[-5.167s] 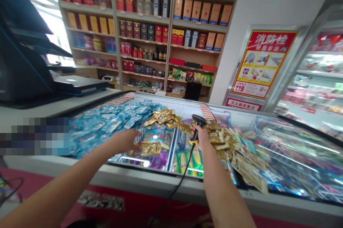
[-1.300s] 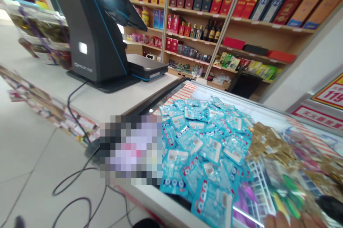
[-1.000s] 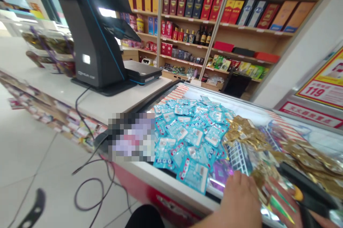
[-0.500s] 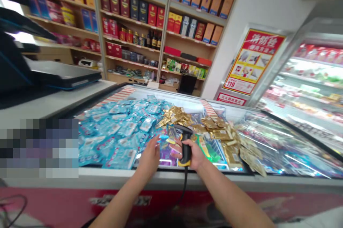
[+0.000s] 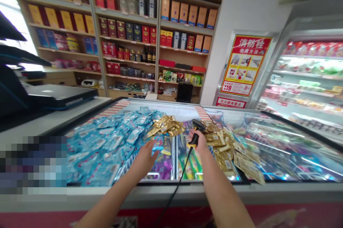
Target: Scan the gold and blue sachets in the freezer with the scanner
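Observation:
My right hand (image 5: 200,143) is wrapped around the handle of a black and yellow barcode scanner (image 5: 197,125), its head pointing away from me. A dark cable (image 5: 179,181) runs from the handle down over the freezer's front edge. My left hand (image 5: 146,157) hovers over the glass with fingers apart and nothing held. It is nearest to a heap of light-blue packets (image 5: 109,138) on its left. Gold packets (image 5: 167,125) lie beyond and between the hands, and more gold packets (image 5: 223,144) spread to the right of the scanner.
The packets lie on a glass-topped chest freezer (image 5: 184,188) with colourful goods inside. A counter with a black machine (image 5: 59,95) stands at left. Behind are shelves of boxed goods (image 5: 128,29), a red sign (image 5: 246,65) and a lit display fridge (image 5: 308,81).
My right hand has moved forward and right with the scanner, away from my left hand. My left hand has shifted slightly left and down. The view has tilted up and levelled.

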Tool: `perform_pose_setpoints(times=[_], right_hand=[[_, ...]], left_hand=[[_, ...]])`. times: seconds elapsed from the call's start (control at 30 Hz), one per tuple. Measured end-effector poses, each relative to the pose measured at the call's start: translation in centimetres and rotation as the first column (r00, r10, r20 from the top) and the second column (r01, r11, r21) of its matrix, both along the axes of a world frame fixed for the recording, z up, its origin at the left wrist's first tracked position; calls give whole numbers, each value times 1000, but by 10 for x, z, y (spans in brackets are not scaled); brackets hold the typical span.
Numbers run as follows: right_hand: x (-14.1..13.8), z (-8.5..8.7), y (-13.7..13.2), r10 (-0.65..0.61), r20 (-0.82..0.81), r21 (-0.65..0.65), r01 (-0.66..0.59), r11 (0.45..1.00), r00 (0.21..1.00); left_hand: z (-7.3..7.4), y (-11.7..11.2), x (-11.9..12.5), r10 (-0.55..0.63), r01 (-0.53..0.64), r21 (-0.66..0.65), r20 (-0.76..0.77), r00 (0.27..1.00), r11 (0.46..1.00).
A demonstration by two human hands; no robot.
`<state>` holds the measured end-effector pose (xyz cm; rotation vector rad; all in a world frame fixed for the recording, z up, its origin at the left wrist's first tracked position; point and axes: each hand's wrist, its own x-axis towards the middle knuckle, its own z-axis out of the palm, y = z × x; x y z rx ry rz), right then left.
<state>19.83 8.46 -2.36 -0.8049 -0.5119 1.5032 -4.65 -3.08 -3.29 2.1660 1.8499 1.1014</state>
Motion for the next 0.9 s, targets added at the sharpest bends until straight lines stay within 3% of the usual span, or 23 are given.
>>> perform_pose_setpoints(times=[0.1, 0.27, 0.43, 0.6, 0.77, 0.83, 0.9], right_hand=[[10, -3, 5, -101, 77, 49, 97, 994, 992], [13, -5, 4, 28, -29, 91, -25, 995, 999], [0, -7, -2, 51, 182, 162, -81, 983, 982], [-5, -2, -6, 81, 325, 185, -148, 972, 942], [-4, -6, -2, 75, 298, 199, -139, 970, 951], [-2, -9, 0, 83, 294, 206, -148, 967, 952], [-1, -10, 0, 104, 291, 194, -165, 967, 951]], left_hand=[[13, 27, 21, -16, 9, -62, -120, 993, 998], [25, 69, 59, -50, 21, -110, -268, 962, 994], [26, 93, 65, -81, 45, -94, -431, 899, 995], [35, 82, 57, -46, -15, -102, -570, 820, 995], [42, 48, 59, -277, 225, -162, -565, 777, 961], [41, 43, 63, -210, 129, -188, -520, 828, 974], [38, 46, 68, -33, -55, -172, -468, 883, 984]])
